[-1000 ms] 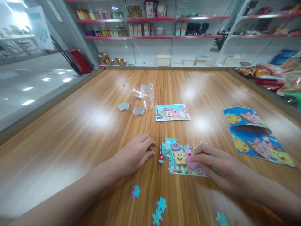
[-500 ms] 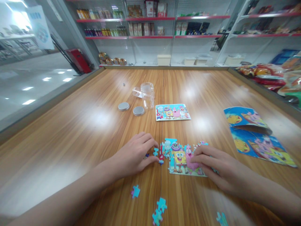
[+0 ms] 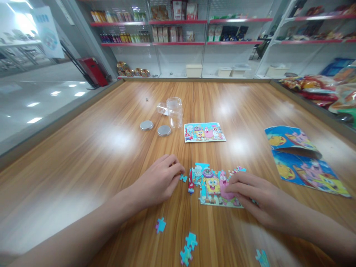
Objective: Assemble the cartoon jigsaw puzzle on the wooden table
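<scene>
The left hand (image 3: 160,181), fingertips drawn together, pinched a small blue cardboard puzzle piece (image 3: 183,178) just left of the half-built, bright cartoon jigsaw (image 3: 213,185) on the wooden table (image 3: 111,148). The right hand (image 3: 251,198) lay flat, fingers together, on the jigsaw's right part. Half a second before, the left thumb had reached the jigsaw's edge; now it sat drawn back.

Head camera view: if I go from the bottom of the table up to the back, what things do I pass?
Loose blue puzzle pieces → half-built puzzle → picture card → clear jar → shelves of goods.
</scene>
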A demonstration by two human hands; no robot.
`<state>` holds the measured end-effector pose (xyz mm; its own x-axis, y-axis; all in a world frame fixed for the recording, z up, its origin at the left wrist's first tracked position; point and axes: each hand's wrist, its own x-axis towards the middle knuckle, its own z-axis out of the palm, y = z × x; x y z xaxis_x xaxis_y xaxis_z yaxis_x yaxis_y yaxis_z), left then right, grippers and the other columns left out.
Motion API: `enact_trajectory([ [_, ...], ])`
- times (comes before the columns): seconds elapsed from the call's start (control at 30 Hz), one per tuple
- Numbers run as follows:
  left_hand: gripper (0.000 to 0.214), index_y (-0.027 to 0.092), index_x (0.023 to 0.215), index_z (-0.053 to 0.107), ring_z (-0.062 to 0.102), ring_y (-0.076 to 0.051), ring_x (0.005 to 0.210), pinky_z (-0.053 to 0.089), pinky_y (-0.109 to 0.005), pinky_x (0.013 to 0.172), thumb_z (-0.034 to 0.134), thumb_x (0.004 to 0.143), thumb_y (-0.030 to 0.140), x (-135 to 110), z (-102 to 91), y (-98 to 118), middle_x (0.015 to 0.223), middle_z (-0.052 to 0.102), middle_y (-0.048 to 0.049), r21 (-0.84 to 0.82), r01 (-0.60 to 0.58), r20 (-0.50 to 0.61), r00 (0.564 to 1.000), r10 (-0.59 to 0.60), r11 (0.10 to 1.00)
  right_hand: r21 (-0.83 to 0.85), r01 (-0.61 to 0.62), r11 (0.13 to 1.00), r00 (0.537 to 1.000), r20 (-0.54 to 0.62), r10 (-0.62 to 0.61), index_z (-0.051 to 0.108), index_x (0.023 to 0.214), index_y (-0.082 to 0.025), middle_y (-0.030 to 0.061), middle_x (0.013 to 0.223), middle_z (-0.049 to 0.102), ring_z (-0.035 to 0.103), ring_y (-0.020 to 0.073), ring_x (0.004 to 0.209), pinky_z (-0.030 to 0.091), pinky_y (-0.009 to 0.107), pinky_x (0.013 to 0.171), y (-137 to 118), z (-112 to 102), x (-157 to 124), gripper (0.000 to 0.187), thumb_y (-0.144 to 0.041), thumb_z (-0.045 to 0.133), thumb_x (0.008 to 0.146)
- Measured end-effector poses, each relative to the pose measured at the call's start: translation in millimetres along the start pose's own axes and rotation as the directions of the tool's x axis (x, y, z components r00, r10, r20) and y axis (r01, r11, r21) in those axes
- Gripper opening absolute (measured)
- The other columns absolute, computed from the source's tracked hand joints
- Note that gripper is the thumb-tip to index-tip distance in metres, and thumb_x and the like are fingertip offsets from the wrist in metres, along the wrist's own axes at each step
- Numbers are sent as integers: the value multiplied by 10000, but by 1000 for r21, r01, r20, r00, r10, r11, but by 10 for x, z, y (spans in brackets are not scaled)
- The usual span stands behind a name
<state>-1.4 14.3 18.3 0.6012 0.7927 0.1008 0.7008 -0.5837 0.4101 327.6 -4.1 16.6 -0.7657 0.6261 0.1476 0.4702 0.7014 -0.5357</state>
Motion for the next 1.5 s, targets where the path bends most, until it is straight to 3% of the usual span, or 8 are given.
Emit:
enact_trajectory([
  [0.17,159,173,1001,651,526,-214,957,471,-391,869,501,970,219,3,-16,29,1010,549,-81,-15,-5,26,1000,5,1000,-19,-1,1000,1000,-10,1,640,1179,-212,75,1041,619,584,182,930,488,319,791,-5,0,8,284,-101,471,979],
  [0.4,218,181,1027,656,526,-194,951,471,-359,855,447,976,138,-15,20,9,1021,542,-76,-48,-17,-9,1000,17,999,-29,6,1000,1000,-7,-6,632,1181,-213,72,1027,627,592,183,923,486,322,784,-16,-6,3,300,-89,450,978],
  [0.6,115,172,1009,625,533,-215,965,478,-396,875,563,952,249,4,1,7,1017,556,-69,-28,43,4,999,-43,999,-41,2,999,1000,-5,-2,631,1188,-220,69,1047,643,604,185,938,492,329,803,-3,6,-24,312,-80,457,970],
  [0.9,156,156,1017,649,547,-181,934,484,-347,859,507,956,137,4,-25,7,1012,550,-71,-43,-51,-29,998,50,998,-55,49,997,998,-29,-51,650,1179,-214,79,1047,684,641,193,933,511,317,794,41,-21,-29,323,-75,496,932],
  [1.0,242,157,1002,658,550,-171,902,483,-324,815,469,910,37,0,-34,-34,993,553,-68,-48,-48,-54,998,46,998,-108,32,994,992,-118,-45,652,1157,-200,82,1025,691,644,199,918,508,309,761,89,-57,-42,383,-17,472,872],
  [1.13,357,165,959,657,564,-158,873,477,-297,769,413,819,-55,-37,-18,-112,973,561,-59,-72,-69,-77,995,63,995,-127,-74,989,958,-284,35,679,1049,-175,50,879,683,630,160,803,484,274,696,128,-163,-10,404,33,429,809],
  [1.27,324,188,979,647,585,-168,872,487,-296,751,425,842,-3,-59,26,-202,983,578,-57,-65,-143,-109,985,135,988,-30,-199,980,876,-454,164,699,972,-168,11,789,685,602,121,728,456,253,682,145,-239,46,391,33,408,805],
  [1.5,249,230,956,643,619,-165,792,506,-259,671,446,877,100,-49,50,-245,936,605,-45,-80,-207,-134,971,195,975,159,-209,965,799,-541,262,692,781,-156,-6,671,657,543,88,589,395,221,554,164,-197,68,337,-17,384,783],
])
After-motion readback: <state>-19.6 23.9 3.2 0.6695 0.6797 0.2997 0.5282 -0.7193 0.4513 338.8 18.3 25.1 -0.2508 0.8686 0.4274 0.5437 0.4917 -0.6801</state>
